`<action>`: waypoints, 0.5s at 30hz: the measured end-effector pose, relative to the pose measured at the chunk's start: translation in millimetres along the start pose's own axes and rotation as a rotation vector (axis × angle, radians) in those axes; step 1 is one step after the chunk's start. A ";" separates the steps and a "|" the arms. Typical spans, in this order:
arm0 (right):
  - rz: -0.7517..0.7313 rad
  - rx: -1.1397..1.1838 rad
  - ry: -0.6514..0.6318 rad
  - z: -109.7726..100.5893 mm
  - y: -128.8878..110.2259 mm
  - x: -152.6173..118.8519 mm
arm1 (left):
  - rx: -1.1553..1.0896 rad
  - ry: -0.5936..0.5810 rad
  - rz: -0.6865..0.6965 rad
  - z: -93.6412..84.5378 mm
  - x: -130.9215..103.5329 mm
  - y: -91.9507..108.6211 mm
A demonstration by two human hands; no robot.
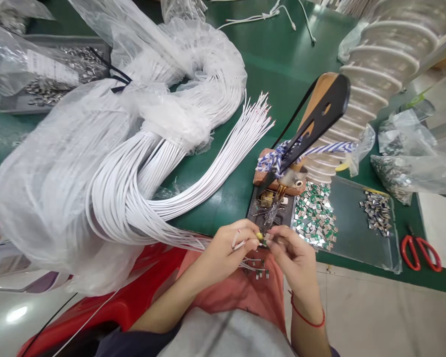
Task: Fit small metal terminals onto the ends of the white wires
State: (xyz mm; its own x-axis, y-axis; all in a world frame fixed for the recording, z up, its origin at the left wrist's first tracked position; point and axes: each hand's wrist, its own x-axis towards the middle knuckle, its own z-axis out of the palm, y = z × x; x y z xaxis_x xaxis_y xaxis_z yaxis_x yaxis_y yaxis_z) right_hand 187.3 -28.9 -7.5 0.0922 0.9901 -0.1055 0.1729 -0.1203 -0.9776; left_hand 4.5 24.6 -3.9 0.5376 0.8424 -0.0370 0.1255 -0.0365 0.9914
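Note:
At the table's front edge, my left hand [230, 248] is closed on a thin white cable [239, 245], its tip between thumb and fingers. My right hand [293, 255] meets it fingertip to fingertip, pinching a small green connector board [262, 242] that is partly hidden by the fingers. A yellow bit shows at the left fingertips. Just beyond them, a soldering fixture [278, 193] stands in a dark tray, tied with blue-and-white cord to a reddish block [262, 171]. Below my hands, several finished-looking cable ends [260, 272] with small boards hang over my lap.
A large bundle of white cables [115, 193], partly in plastic, covers the left. Many small green-and-silver boards [314, 218] and metal connector shells [377, 212] lie on a tray at right. Red-handled scissors [411, 253] lie beside it. A ribbed clear hose [379, 64] hangs above.

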 end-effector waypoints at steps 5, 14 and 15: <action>-0.039 0.144 0.074 2.3 -2.1 -1.2 | -0.045 0.041 0.022 2.6 1.6 2.4; -0.126 0.059 0.108 9.5 -3.3 -1.3 | -0.109 0.162 -0.009 -0.3 6.2 3.2; -0.136 0.045 0.110 11.1 -2.7 -1.4 | -0.112 0.166 -0.007 -0.3 6.3 2.8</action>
State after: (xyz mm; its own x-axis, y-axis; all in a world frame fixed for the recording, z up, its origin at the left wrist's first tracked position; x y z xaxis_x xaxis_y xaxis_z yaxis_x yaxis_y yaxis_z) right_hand 175.8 -29.2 -6.8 0.1784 0.9829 0.0462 0.1475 0.0197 -0.9889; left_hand 7.9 30.0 -1.3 0.3909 0.9199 -0.0317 0.0299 0.0218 0.9993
